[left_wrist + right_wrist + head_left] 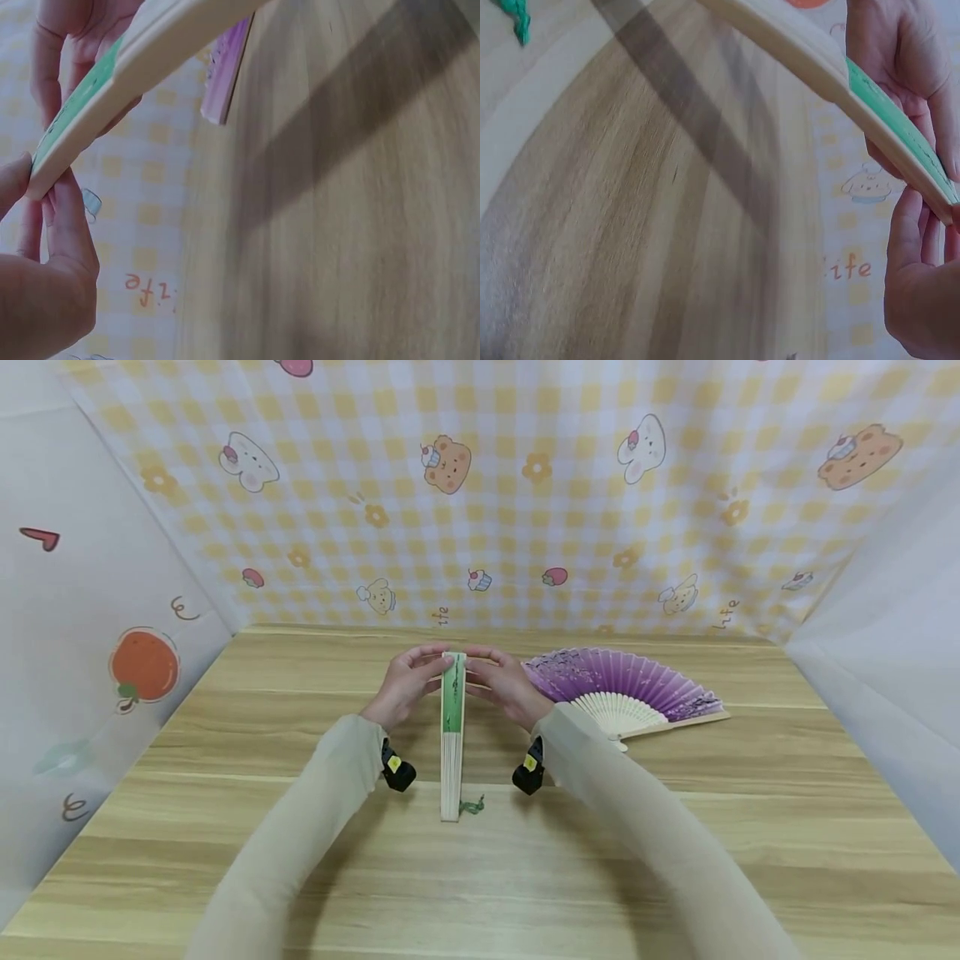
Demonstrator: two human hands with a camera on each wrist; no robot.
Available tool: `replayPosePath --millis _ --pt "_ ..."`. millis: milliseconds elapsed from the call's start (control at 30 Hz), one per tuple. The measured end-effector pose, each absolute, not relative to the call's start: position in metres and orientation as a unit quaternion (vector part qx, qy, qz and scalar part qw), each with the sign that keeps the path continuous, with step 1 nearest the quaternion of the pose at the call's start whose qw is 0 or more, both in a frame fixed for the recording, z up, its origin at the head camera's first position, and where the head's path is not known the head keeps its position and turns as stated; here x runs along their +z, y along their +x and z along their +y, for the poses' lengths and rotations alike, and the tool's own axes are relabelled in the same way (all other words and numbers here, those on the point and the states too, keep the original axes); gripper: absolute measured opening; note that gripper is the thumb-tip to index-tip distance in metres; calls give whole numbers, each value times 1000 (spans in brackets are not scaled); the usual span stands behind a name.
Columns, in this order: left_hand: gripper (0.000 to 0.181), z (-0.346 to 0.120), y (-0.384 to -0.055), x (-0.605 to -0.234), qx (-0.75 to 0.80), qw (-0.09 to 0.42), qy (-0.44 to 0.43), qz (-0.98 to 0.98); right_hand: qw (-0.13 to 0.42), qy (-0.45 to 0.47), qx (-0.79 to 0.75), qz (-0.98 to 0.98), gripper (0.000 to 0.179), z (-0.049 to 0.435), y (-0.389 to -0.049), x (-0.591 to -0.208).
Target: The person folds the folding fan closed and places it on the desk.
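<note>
a: first entry, and whereabouts?

b: green folding fan [452, 697], one, folded narrow; at the middle of the counter [600, 843], leaf end away from the person, bare ribs nearer.

a: condition of each grip?

b: left grip [408, 682]: pinching the left edge of the leaf end, thumb on top, fingers beneath. right grip [512, 685]: pinching the right edge likewise, directly opposite.

a: reason for such a hold?

b: steadiness, judging by the matched pinch; probably meant to hold the ribs together and the leaf end level from both sides.

a: further entries?

b: green tassel [472, 807], one, lying on the counter just beside the near end of the ribs. purple fan [637, 681], one, spread wide on the counter at the right; placed there, presumably, to leave the middle for the green piece.

a: hidden or doubtful?

b: left part of the purple fan, covered by the right grip and right sleeve [600, 768]; in the left wrist view, only a corner visible. near end of the ribs, cut off in both wrist views; contact with the counter, cannot tell. dark markings on the green leaf, too small to read.
</note>
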State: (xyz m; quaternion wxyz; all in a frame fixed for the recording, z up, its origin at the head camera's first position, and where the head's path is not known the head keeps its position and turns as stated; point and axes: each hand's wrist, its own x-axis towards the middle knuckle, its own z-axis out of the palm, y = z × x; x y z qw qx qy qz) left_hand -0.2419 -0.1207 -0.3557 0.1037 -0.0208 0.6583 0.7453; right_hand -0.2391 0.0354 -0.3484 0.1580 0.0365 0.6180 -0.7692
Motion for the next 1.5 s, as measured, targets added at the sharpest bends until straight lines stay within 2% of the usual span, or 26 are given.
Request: replayPosePath --millis 367,633,900,1500 --pt "44 -126 -251 -364 722 142 -27 677 169 67 -757 628 32 37 -253 -361" --pt "41 -127 -259 -370 709 149 -37 688 174 65 -751 633 37 34 -261 -370" --pt "40 -131 -265 -373 680 151 -53 716 166 70 -749 637 34 28 -265 -380" --pt "40 -139 -266 -381 655 164 -63 735 193 69 -747 633 44 19 -265 -390"
